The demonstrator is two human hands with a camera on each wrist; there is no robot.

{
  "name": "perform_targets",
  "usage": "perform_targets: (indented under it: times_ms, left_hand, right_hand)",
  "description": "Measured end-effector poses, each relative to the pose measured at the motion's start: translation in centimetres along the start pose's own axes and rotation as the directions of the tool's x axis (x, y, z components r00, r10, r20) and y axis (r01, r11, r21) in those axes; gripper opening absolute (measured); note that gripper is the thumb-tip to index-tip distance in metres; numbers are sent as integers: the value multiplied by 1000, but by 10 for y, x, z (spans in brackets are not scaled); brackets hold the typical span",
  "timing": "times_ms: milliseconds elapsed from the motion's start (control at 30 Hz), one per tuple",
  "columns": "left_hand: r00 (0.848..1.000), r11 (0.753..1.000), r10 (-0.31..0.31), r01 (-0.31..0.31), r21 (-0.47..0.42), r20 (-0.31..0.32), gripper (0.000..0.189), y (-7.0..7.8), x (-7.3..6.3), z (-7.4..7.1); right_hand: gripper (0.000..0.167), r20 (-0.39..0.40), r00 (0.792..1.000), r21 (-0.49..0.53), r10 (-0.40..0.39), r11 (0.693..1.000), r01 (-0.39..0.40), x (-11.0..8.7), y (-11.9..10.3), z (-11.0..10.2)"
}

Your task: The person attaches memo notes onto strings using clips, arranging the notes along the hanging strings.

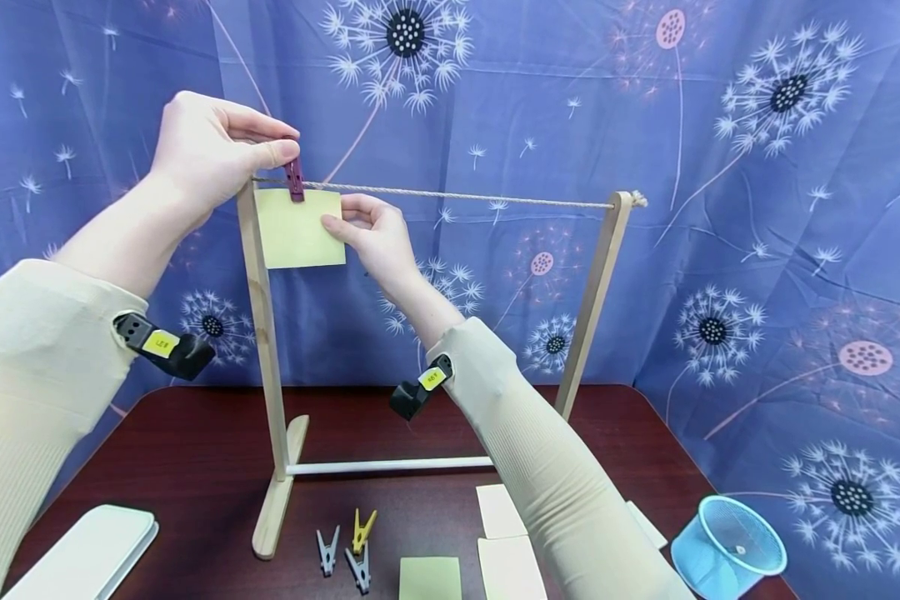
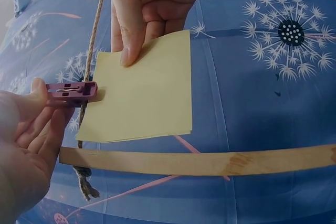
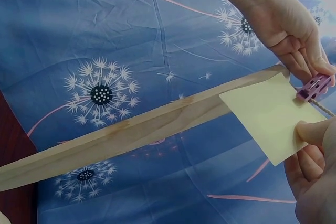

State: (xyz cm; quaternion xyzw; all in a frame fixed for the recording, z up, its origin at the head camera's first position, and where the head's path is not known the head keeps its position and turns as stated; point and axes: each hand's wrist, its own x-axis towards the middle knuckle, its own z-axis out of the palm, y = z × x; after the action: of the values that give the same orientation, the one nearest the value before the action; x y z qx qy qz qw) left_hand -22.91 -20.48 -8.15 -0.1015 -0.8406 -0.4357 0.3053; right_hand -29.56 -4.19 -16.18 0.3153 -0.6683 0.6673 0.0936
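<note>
My left hand [image 1: 213,150] pinches the upper end of a maroon clothespin [image 1: 294,180] between thumb and fingers. The clothespin sits over the twine line [image 1: 450,195], its lower end at the top edge of a pale yellow sticky note [image 1: 300,237]. My right hand [image 1: 381,242] pinches the note by its right edge, thumb in front, fingers partly hidden behind it. In the left wrist view, the clothespin [image 2: 71,92] overlaps the edge of the note [image 2: 142,90], whose lower corner shows a second layer. The note hangs next to the left wooden post [image 1: 261,333].
On the dark red table [image 1: 195,433] lie a yellow clothespin [image 1: 362,530] and two grey ones, by a greenish note pad [image 1: 430,577]. Pale paper sheets [image 1: 512,567] lie under the right forearm. A blue mesh cup [image 1: 727,546] stands right, a white case [image 1: 82,550] left.
</note>
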Motion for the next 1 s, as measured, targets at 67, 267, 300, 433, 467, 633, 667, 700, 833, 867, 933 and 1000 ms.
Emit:
perform_targets:
  times_ms: [67,267,300,433,467,633,667,700,833,867,933,1000]
  left_hand:
    - [1000,1000,-6,6,16,12,40,-1,0,0]
    - [998,999,-27,26,24,49,44,-3,1,-2]
    - [998,999,-29,28,24,55,44,-3,1,-3]
    - [996,999,-29,25,40,83,46,-4,3,-5]
    - [995,999,-31,26,47,93,47,-5,4,-6]
    - [990,997,-36,26,72,138,51,-7,6,-9]
    - [989,997,-35,25,72,145,52,-7,6,-10]
    - [988,997,-32,22,70,151,52,-7,6,-10]
    - [983,999,-17,11,37,180,55,-7,6,-12]
    - [983,1000,-13,10,21,185,56,-7,6,-12]
    - [981,1000,-10,12,-6,194,58,-7,6,-13]
    - [981,1000,-9,15,-26,192,59,-7,7,-13]
  right_hand:
    - [30,1,1000,1,1,1000,-1,0,0,0]
    - [29,4,1000,-10,5,1000,-5,-1,-1,0]
    - [29,5,1000,-16,7,1000,-7,0,-1,0]
    - [30,8,1000,-13,7,1000,-7,0,-1,0]
    - [31,7,1000,-11,7,1000,-7,1,-2,0]
    - [32,2,1000,-13,11,1000,-11,2,-2,0]
    - [32,2,1000,-17,11,1000,-11,2,-2,0]
    - [32,3,1000,-23,12,1000,-12,2,-1,0]
    - [29,1,1000,-36,11,999,-11,1,0,-2]
    - [29,-1,1000,-32,15,999,-15,1,0,-2]
    - [28,-5,1000,-24,21,999,-21,1,1,-3]
    - [28,-7,999,-19,32,999,-33,0,1,-4]
